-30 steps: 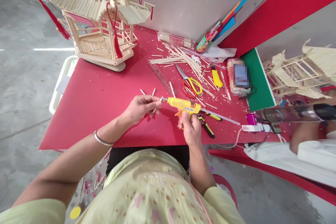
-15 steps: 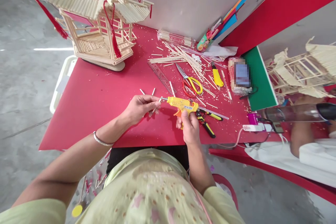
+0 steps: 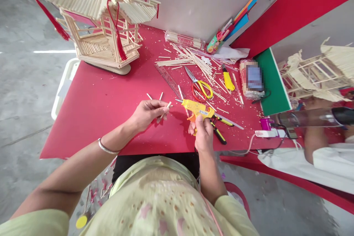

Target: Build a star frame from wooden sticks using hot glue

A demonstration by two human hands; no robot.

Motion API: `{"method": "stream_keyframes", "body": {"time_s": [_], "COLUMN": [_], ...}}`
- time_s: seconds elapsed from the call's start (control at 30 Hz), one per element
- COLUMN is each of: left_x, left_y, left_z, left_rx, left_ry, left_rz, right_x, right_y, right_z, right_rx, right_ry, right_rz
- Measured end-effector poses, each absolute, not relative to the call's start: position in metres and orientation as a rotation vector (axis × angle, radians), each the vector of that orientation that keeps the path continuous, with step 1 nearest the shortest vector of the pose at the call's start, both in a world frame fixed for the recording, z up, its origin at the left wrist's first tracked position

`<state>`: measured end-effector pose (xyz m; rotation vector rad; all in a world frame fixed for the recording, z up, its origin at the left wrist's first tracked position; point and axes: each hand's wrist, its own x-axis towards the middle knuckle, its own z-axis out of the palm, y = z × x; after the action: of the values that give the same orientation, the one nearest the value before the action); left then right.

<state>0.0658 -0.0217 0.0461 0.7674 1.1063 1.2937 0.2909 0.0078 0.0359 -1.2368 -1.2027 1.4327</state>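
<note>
Between the thumb and fingers of my left hand [image 3: 151, 113] is a short wooden stick [image 3: 169, 105], pinched at a tilt above the red table [image 3: 91, 118]. My right hand [image 3: 203, 131] grips a yellow hot glue gun [image 3: 197, 108] by its handle, nozzle pointing left toward the stick with a small gap between. A clear glue stick [image 3: 231, 121] juts from the gun's rear. Partly hidden beneath the gun lie pliers [image 3: 219, 135] with black and yellow handles. Just beyond my left hand lie two short stick pieces [image 3: 161, 96].
Scissors [image 3: 205, 89], a ruler [image 3: 167, 77], a yellow utility knife [image 3: 228, 80] and loose sticks [image 3: 193, 59] lie farther back. A stick-built pavilion model [image 3: 107, 40] stands at the back left. A power strip [image 3: 265, 133] and another person's arm [image 3: 316, 140] are at the right.
My right hand has drawn the glue gun a little to the right, so its nozzle has come away from the stick. My left hand stays nearly in place, still pinching it.
</note>
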Motion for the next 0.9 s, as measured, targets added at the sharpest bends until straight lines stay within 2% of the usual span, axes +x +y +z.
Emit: {"method": "stream_keyframes", "body": {"time_s": [0.9], "left_x": [0.066], "left_y": [-0.019], "left_z": [0.043], "left_rx": [0.653], "left_ry": [1.085], "left_rz": [1.293], "right_x": [0.287], "right_y": [0.006], "right_z": [0.025], "right_rx": [-1.173], "right_ry": [-1.266], "right_rz": [1.517]}}
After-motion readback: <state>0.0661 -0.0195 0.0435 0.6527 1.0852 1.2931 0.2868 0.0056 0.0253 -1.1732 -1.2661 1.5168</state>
